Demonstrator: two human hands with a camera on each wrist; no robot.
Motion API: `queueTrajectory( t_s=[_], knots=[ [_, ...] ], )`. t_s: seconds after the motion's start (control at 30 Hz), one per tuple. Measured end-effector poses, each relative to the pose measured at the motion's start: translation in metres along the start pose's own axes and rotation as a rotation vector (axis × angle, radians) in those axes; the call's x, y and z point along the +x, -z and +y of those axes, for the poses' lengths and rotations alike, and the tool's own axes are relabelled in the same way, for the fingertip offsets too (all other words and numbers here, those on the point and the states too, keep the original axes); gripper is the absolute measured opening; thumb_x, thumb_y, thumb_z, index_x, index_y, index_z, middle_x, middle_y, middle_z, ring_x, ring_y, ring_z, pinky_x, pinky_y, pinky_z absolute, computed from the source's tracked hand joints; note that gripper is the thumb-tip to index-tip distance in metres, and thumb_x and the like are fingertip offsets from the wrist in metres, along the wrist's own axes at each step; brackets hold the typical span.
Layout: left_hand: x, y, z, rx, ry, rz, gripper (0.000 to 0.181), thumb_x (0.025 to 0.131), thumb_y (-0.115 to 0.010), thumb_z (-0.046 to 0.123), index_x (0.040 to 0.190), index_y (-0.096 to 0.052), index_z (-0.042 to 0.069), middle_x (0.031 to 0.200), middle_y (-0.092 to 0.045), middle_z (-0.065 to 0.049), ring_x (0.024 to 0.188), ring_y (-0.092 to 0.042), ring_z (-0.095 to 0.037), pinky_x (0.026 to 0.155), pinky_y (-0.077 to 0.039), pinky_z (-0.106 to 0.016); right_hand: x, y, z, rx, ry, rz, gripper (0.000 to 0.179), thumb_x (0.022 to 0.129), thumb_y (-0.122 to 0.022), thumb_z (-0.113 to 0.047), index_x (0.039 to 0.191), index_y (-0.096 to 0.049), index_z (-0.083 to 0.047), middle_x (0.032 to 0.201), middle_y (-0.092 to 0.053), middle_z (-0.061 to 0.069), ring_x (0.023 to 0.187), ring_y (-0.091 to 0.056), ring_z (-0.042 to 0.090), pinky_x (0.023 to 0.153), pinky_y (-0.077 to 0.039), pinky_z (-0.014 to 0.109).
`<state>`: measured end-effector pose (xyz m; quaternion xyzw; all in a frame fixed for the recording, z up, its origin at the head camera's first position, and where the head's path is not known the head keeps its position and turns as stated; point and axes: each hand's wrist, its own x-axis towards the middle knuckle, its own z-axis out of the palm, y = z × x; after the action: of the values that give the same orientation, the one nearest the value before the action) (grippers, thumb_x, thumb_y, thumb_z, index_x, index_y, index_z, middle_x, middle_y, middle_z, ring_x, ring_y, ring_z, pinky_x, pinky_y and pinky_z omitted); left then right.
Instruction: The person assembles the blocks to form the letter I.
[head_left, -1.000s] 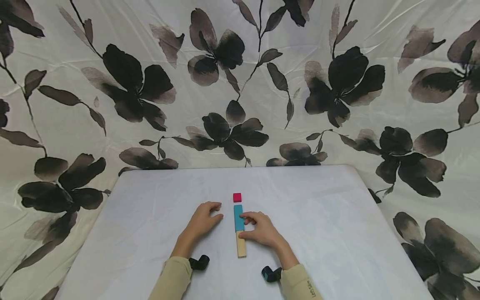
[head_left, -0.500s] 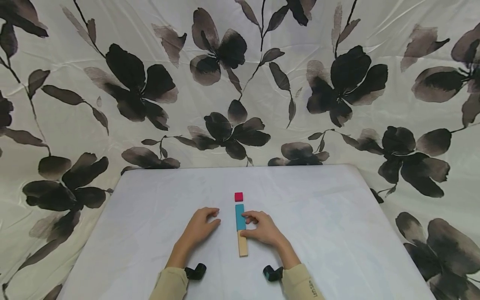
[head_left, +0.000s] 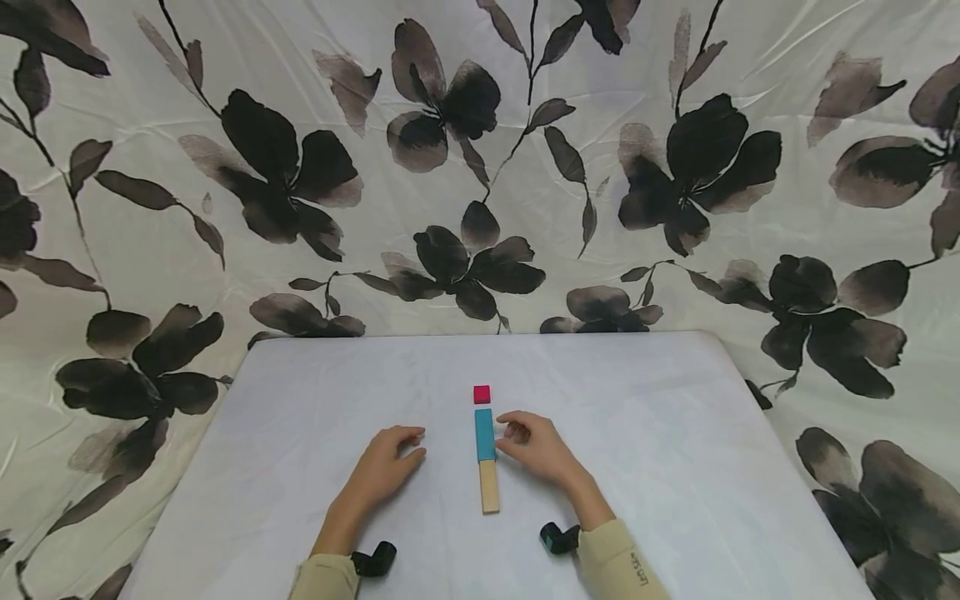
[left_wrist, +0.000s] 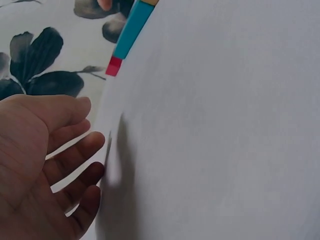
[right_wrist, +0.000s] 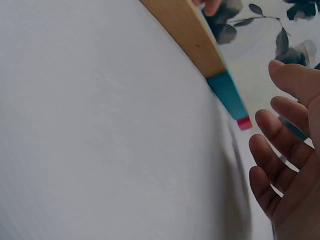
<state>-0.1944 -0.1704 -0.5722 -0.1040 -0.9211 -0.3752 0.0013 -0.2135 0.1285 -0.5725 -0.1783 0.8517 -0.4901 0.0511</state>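
Three blocks form a line down the middle of the white table. Farthest is a small red cube [head_left: 482,394], then a longer blue block [head_left: 485,434], then a plain wooden block [head_left: 489,487] nearest the person. A narrow gap separates red from blue; blue and wood meet end to end. The right hand [head_left: 542,448] hovers just right of the blue block, fingers loosely bent and holding nothing. Farther off on the left side is the left hand [head_left: 383,463], its fingers relaxed, also holding nothing. In the left wrist view, its fingers [left_wrist: 80,150] spread loosely.
The table [head_left: 637,400] wears a smooth white cover. Behind and around it hangs a white cloth [head_left: 570,183] with dark flowers. Black wrist cameras sit on the left [head_left: 374,559] and right [head_left: 559,538] wrists, below beige sleeves.
The right hand has let go of the blocks and drawn away to the right. The left hand has moved back toward the lower left. The blocks keep their line.
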Motion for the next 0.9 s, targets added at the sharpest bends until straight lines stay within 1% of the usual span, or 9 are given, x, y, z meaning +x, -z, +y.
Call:
queueTrajectory(
  t_s=[0.13,0.23,0.33,0.4,0.47,0.6,0.67,0.77,0.9],
  knots=[
    [-0.003,0.005,-0.005,0.023,-0.008,0.007,0.034,0.089,-0.071,0.016,0.122,-0.066,0.007,0.106,-0.065,-0.001,0.109,-0.057,-0.025,0.095,-0.044,-0.046,0.005,0.019,-0.004,-0.051,0.006,0.042,0.033,0.090,-0.071,-0.020,0.120,-0.065,-0.007,0.092,-0.060,-0.006,0.083,-0.057,0.013,0.072,-0.051,0.028],
    [-0.007,0.010,-0.011,0.069,-0.024,0.012,0.034,0.089,-0.070,0.018,0.122,-0.066,0.007,0.110,-0.066,-0.002,0.109,-0.058,-0.025,0.094,-0.045,-0.045,0.012,0.033,-0.007,-0.098,0.020,0.061,0.033,0.090,-0.071,-0.019,0.119,-0.066,-0.005,0.091,-0.061,-0.005,0.083,-0.057,0.013,0.072,-0.051,0.030],
    [-0.012,0.018,-0.017,0.101,-0.036,0.011,0.035,0.090,-0.070,0.018,0.122,-0.066,0.006,0.112,-0.065,-0.004,0.111,-0.057,-0.027,0.094,-0.045,-0.047,0.018,0.048,-0.012,-0.168,0.027,0.071,0.031,0.090,-0.071,-0.020,0.118,-0.066,-0.007,0.091,-0.061,-0.006,0.084,-0.056,0.012,0.074,-0.051,0.032],
    [-0.016,0.023,-0.021,0.128,-0.028,0.016,0.035,0.089,-0.070,0.018,0.122,-0.066,0.006,0.113,-0.065,-0.006,0.111,-0.057,-0.029,0.093,-0.045,-0.049,0.022,0.059,-0.016,-0.218,0.029,0.077,0.031,0.089,-0.072,-0.020,0.119,-0.067,-0.010,0.094,-0.063,-0.003,0.086,-0.057,0.013,0.075,-0.051,0.034],
    [-0.020,0.030,-0.025,0.164,-0.015,0.025,0.036,0.088,-0.071,0.018,0.122,-0.065,0.005,0.113,-0.065,-0.008,0.110,-0.057,-0.031,0.093,-0.045,-0.050,0.025,0.069,-0.020,-0.278,0.036,0.084,0.032,0.089,-0.072,-0.021,0.119,-0.066,-0.012,0.098,-0.065,0.000,0.090,-0.058,0.015,0.077,-0.050,0.034],
    [-0.025,0.044,-0.033,0.292,0.003,0.057,0.043,0.086,-0.073,0.020,0.124,-0.064,0.003,0.112,-0.066,-0.011,0.106,-0.058,-0.034,0.089,-0.046,-0.052,0.027,0.090,-0.028,-0.391,0.063,0.112,0.038,0.089,-0.072,-0.025,0.123,-0.064,-0.011,0.110,-0.066,0.007,0.099,-0.060,0.024,0.082,-0.050,0.039],
    [-0.026,0.051,-0.035,0.364,-0.002,0.074,0.046,0.085,-0.073,0.022,0.125,-0.063,0.003,0.113,-0.065,-0.014,0.106,-0.057,-0.038,0.087,-0.046,-0.055,0.027,0.101,-0.030,-0.457,0.068,0.132,0.042,0.089,-0.071,-0.029,0.126,-0.063,-0.010,0.115,-0.065,0.007,0.105,-0.059,0.026,0.086,-0.049,0.042],
    [-0.026,0.062,-0.033,0.453,-0.011,0.096,0.049,0.084,-0.073,0.024,0.126,-0.062,0.003,0.118,-0.062,-0.019,0.109,-0.054,-0.043,0.086,-0.044,-0.059,0.024,0.116,-0.030,-0.548,0.075,0.162,0.047,0.089,-0.071,-0.033,0.129,-0.061,-0.009,0.123,-0.062,0.009,0.113,-0.056,0.029,0.092,-0.046,0.048],
    [-0.024,0.078,-0.027,0.498,0.002,0.129,0.051,0.084,-0.073,0.026,0.128,-0.060,0.003,0.122,-0.058,-0.023,0.112,-0.049,-0.048,0.087,-0.039,-0.064,0.019,0.133,-0.025,-0.625,0.085,0.186,0.052,0.089,-0.070,-0.035,0.133,-0.058,-0.009,0.130,-0.058,0.012,0.121,-0.051,0.032,0.097,-0.040,0.053]
  ],
)
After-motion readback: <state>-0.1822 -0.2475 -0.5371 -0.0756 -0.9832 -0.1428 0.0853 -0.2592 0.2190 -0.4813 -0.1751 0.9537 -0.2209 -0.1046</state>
